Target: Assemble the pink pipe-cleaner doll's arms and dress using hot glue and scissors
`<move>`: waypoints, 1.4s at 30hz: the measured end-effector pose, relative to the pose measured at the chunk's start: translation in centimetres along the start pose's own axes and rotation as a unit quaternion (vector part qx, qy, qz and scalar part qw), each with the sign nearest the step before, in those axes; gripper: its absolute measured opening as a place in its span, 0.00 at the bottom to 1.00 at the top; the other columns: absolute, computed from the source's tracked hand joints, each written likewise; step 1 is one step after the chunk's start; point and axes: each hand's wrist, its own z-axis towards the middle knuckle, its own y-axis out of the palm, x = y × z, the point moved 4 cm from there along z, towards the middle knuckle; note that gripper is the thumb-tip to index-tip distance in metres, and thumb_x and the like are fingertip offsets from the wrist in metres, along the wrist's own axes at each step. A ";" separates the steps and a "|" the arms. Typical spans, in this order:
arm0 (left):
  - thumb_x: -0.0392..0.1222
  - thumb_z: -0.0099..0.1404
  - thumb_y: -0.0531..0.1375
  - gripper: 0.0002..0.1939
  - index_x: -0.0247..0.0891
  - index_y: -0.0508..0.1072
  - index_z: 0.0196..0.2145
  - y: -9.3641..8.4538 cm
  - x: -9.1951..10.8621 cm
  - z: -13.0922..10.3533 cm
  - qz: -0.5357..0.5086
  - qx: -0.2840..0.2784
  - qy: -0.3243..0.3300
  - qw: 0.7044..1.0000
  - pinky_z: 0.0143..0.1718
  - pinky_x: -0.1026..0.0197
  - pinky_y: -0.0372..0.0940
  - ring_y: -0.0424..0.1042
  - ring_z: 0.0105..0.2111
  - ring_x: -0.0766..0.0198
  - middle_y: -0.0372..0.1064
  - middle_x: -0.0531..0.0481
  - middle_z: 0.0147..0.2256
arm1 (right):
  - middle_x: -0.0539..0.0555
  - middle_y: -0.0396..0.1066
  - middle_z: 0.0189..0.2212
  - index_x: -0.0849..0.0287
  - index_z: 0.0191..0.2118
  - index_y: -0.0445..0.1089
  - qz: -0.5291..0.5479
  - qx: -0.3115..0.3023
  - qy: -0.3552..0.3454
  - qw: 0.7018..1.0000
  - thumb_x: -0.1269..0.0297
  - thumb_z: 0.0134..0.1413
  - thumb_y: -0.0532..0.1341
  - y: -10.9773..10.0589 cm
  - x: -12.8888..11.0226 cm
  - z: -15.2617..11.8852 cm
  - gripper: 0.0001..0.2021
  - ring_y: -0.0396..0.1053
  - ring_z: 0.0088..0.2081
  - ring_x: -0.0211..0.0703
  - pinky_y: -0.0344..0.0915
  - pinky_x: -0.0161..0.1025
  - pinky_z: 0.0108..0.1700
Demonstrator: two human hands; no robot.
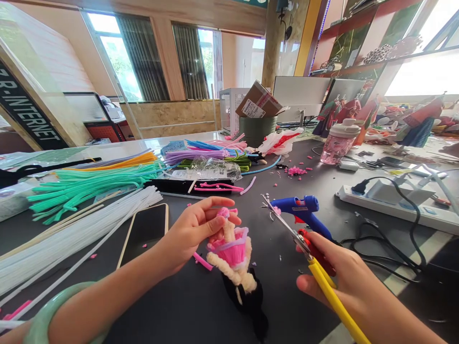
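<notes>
Held upside down at the middle is a pipe-cleaner doll (234, 253) with a pink skirt, cream limbs and black hair. My left hand (193, 229) pinches it by its legs near the pink feet, and the head hangs toward the table's front. In my right hand (340, 272) are scissors (292, 229) with red handles, pointing up and left, their blades to the right of the doll and apart from it. A yellow-handled tool (333, 301) lies along the same hand. Behind the blades, a blue glue gun (303, 210) rests on the dark table.
Bundles of green (96, 184) and white pipe cleaners (82, 224) lie at the left beside a phone (143, 234). A power strip (394, 205) with black cables is at the right. Farther back stand a pink bottle (339, 143) and a dark green bin (256, 131).
</notes>
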 end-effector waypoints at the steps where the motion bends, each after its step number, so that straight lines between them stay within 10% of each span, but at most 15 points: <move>1: 0.47 0.54 0.67 0.20 0.37 0.69 0.41 0.0 0.0 0.0 -0.004 -0.008 0.001 1.000 0.27 0.65 0.60 0.68 0.25 0.67 0.75 0.47 0.32 | 0.47 0.64 0.22 0.55 0.31 0.63 0.001 -0.001 0.002 1.000 0.40 0.45 0.59 0.1 0.1 -0.1 0.21 0.60 0.23 0.38 0.58 0.32 0.24; 42: 0.47 0.52 0.68 0.13 0.34 0.73 0.28 0.3 -2.3 0.3 -0.123 -0.028 -0.083 0.989 0.30 0.66 0.61 0.65 0.23 0.69 0.72 0.52 0.23 | 0.45 0.59 0.17 0.54 0.27 0.64 -0.100 0.070 0.001 0.993 0.48 0.43 0.61 -1.2 -0.4 -0.3 0.14 0.57 0.19 0.37 0.56 0.31 0.19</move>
